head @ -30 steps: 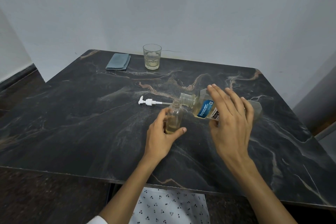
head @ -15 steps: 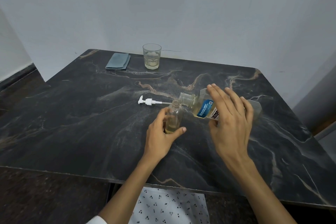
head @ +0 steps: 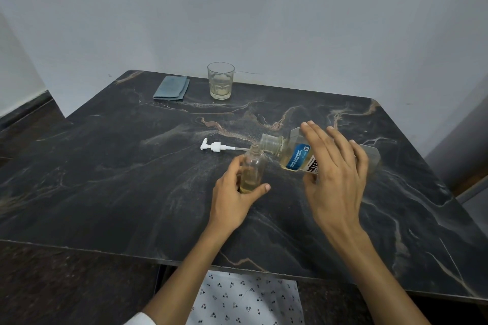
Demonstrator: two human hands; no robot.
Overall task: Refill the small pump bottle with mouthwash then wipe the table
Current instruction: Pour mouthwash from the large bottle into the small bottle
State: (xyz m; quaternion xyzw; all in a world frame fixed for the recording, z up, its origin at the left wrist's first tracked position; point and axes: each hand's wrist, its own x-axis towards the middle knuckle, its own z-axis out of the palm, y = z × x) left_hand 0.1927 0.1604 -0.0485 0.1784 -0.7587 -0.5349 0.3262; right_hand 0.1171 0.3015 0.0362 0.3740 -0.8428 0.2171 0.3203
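On the dark marbled bench [head: 111, 182] the left hand [head: 232, 202] grips the small bottle [head: 253, 167], which stands upright near the middle of the bench with its neck open; the thumb and fingers are curled round its lower part, where a little pale yellow liquid sits. The right hand [head: 334, 179] holds the large mouthwash bottle [head: 295, 157] tipped on its side, the fingers spread long over its top and the thumb under it, so the wide mouth lies just beside the small bottle's neck, slightly above it. Whether liquid is running between them cannot be told. The white pump head [head: 215, 145] lies flat on the bench just behind the small bottle, its tube pointing toward it. Near the far edge stand a drinking glass [head: 220, 81] with some pale liquid in it and, just to its left, a folded blue cloth [head: 171, 87].
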